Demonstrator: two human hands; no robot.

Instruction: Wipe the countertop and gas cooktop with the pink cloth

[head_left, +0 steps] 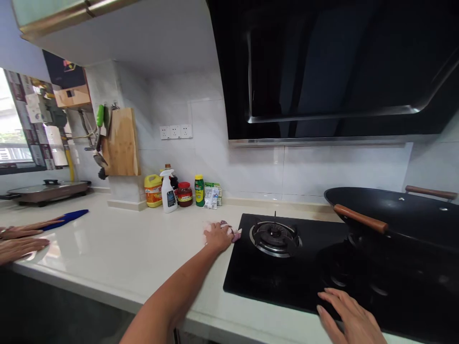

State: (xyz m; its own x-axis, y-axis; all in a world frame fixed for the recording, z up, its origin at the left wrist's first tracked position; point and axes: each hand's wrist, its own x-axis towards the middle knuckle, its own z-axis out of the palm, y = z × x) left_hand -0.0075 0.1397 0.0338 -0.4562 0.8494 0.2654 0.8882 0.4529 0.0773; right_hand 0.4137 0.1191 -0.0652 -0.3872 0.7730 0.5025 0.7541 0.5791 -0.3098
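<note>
My left hand [217,237] reaches forward and presses a crumpled white and purplish cloth [236,235] onto the pale countertop [139,253], just left of the hob. The fingers are bent over the cloth and hide part of it. At the front edge of the black gas hob [297,277], my right hand [349,315] holds nothing, its fingers stretched and slightly apart. I cannot tell whether its fingertips touch the glass. Between and beyond my hands is the left burner [275,235].
A large black wok [390,210] with wooden handles covers the hob's right side. Spray bottle [168,193], yellow jug [153,191], red-lidded jar [184,195] and green bottle [199,191] line the wall. Another person's hands [23,246] and a blue cloth [68,219] are at left. The range hood [322,71] overhangs.
</note>
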